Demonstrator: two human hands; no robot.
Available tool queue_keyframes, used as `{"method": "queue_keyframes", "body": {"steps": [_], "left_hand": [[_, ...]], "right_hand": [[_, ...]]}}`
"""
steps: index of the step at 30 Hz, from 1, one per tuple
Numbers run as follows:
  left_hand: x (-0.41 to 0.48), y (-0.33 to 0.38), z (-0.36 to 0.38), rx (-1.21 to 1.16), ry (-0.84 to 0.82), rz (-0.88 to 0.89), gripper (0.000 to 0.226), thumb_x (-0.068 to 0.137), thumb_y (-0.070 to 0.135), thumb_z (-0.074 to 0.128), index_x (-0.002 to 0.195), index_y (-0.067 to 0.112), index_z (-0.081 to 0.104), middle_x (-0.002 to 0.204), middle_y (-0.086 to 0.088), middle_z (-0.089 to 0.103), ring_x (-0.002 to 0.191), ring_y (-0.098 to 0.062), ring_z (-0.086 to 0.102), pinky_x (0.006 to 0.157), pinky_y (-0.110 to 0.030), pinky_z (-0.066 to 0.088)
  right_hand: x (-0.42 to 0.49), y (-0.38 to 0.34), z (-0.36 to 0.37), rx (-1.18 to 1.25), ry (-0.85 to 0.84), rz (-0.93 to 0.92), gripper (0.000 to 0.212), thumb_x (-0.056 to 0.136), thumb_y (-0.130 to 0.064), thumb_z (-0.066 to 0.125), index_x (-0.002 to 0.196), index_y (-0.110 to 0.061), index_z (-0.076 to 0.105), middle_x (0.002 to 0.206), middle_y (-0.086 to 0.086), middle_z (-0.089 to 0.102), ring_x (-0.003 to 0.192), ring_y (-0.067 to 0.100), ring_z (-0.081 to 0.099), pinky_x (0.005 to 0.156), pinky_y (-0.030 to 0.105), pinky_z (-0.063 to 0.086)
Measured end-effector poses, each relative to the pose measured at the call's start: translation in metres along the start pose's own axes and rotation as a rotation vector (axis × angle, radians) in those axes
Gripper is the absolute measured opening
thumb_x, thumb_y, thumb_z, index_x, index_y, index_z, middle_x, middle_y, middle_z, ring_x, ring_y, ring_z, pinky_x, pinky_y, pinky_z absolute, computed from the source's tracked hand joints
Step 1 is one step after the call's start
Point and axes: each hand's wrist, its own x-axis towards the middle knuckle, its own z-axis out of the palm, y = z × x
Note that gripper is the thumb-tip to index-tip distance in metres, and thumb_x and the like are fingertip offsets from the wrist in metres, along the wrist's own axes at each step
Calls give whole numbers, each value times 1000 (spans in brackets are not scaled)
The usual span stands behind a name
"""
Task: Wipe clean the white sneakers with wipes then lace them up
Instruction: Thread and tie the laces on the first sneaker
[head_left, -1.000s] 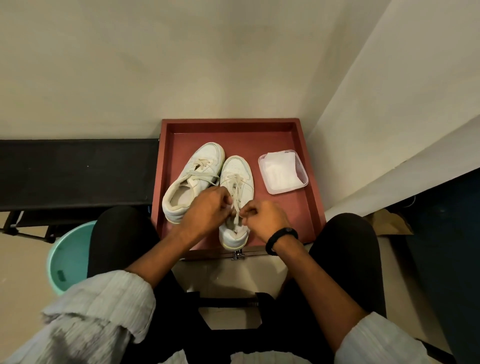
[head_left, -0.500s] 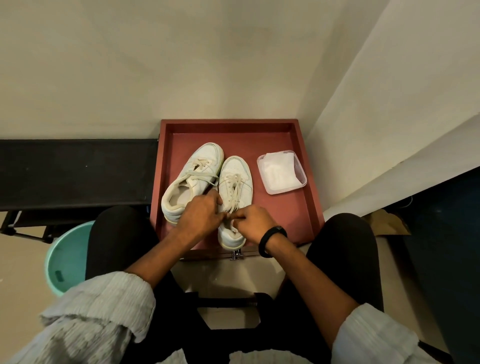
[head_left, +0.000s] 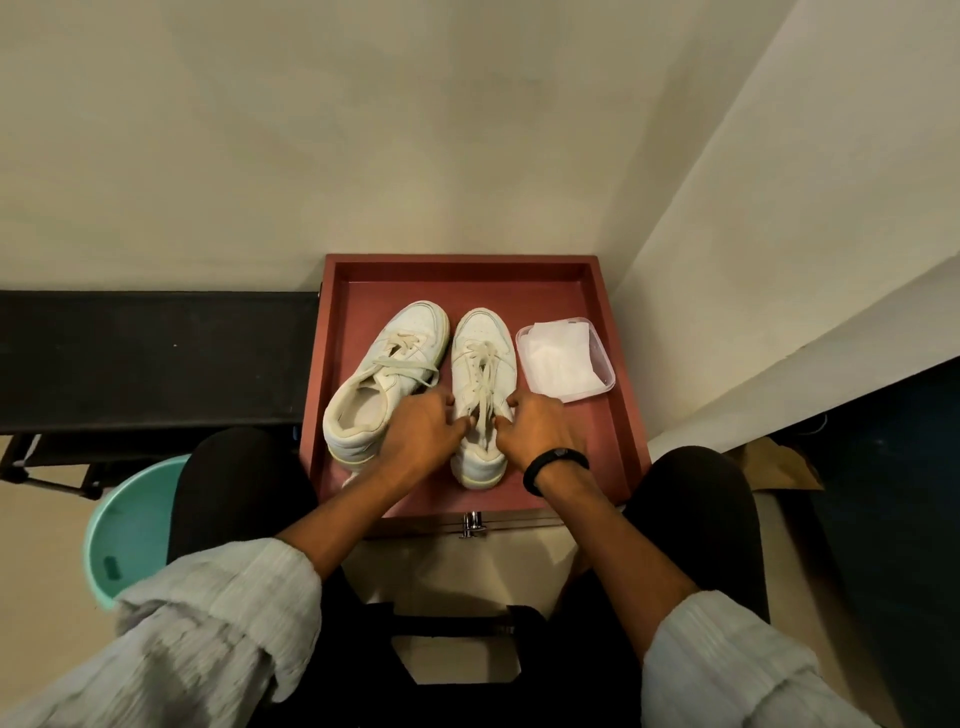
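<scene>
Looking down past our knees, we see both white sneakers standing side by side, toes pointing away from us, inside a red tray. Our left grip and right grip clasp the right sneaker from either side near its collar, fingers curled in against the upper and thumbs lying along its flanks. The laces run down the tongue between the two hands. We cannot tell whether either hand also pinches a lace end. The left sneaker sits just beside the right one, its laces loosely crossed. A black wristband circles our right wrist. Right of the shoes, in the same tray, a clear container holds white wipes. A teal bucket stands on the floor by our left knee.
</scene>
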Motion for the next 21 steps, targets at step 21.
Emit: {"method": "queue_keyframes", "body": {"steps": [21], "left_hand": [[14, -39, -91, 182, 97, -88, 46, 94, 22, 61, 139, 12, 53, 132, -17, 61, 117, -36, 60, 96, -43, 48]], "right_hand": [[-3, -52, -1, 156, 49, -233, 32, 94, -32, 59, 124, -24, 63, 103, 2, 73, 97, 23, 67, 82, 37, 55]]}}
